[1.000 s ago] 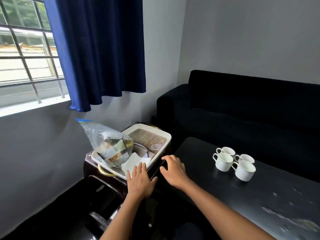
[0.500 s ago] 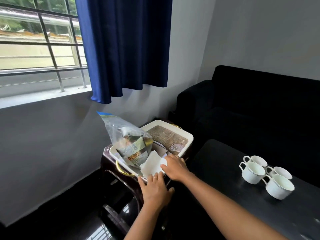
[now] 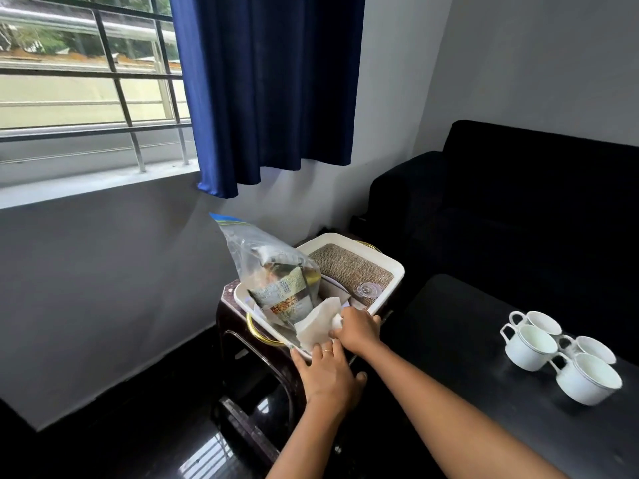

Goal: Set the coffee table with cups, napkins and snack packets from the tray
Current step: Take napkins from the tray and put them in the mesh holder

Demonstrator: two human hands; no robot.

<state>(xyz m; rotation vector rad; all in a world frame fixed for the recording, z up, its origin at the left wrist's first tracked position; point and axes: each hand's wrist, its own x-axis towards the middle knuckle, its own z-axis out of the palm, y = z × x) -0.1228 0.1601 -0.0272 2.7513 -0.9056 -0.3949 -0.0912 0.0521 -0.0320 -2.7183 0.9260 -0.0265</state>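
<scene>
A white tray with gold handles sits on a dark stool. In it stands a clear zip bag of snack packets, and white napkins lean at its near corner. My right hand grips the napkins' right edge with curled fingers. My left hand lies flat on the tray's near rim, fingertips touching the napkins' lower edge. Several white cups stand grouped on the black coffee table at right.
The dark stool stands against a grey wall under a barred window and blue curtain. A black sofa runs behind the coffee table. A woven mat lines the tray's far half. The floor is dark and glossy.
My right hand has moved from the table's corner into the tray and closed on the napkins. My left hand stays at the near rim. The view has swung left, toward the tray.
</scene>
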